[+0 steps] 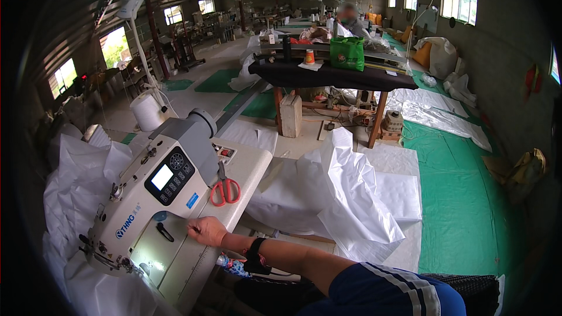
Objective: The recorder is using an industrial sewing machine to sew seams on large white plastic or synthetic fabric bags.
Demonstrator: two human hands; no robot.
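My right hand (pixel 207 232) rests over the sewing machine's pale bed, fingers curled together; whether anything small is between them is hidden. A dark band circles the wrist, and the arm comes from the lower right in a blue striped sleeve. To the left stands the white sewing machine (pixel 190 213), its small screen and needle-area lamp lit. A black lever (pixel 164 232) lies just left of my fingers. Red-handled scissors (pixel 225 192) lie farther back on the table. White sheeting (pixel 85 167) is bunched left of the machine and below its head. My left hand is out of view.
White sheeting (pixel 333 190) is heaped to the right of the machine. Behind it, a dark-topped table (pixel 351 78) bears a green bag (pixel 346 52) and a paper cup (pixel 309 57). Green sheeting (pixel 456 199) covers the right-hand floor. A person (pixel 350 20) is farther back.
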